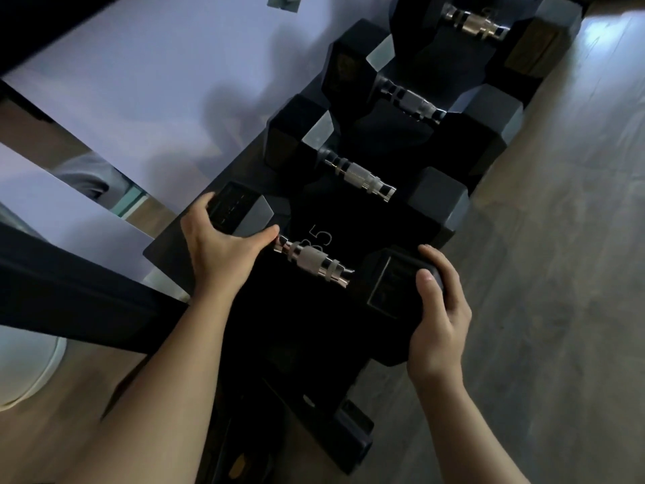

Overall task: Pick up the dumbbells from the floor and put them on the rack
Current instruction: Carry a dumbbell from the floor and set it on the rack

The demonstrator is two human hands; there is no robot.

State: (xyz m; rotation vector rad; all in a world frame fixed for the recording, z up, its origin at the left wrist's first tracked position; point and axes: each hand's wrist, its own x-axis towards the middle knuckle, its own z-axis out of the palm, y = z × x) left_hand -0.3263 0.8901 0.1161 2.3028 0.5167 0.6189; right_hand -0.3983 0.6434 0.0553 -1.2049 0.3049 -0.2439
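Observation:
A black hex dumbbell with a chrome handle lies across the near end of the black rack shelf, over a printed number. My left hand clasps its far head. My right hand wraps around its near head, thumb on top. Three more dumbbells rest in a row further along the shelf: one right behind, another, and the furthest at the top edge. Both forearms reach in from the bottom.
A dark rack beam crosses at the left under my left arm. A mirror or pale wall stands behind the rack. Grey wood floor runs along the right. Black rack base parts sit low by my arms.

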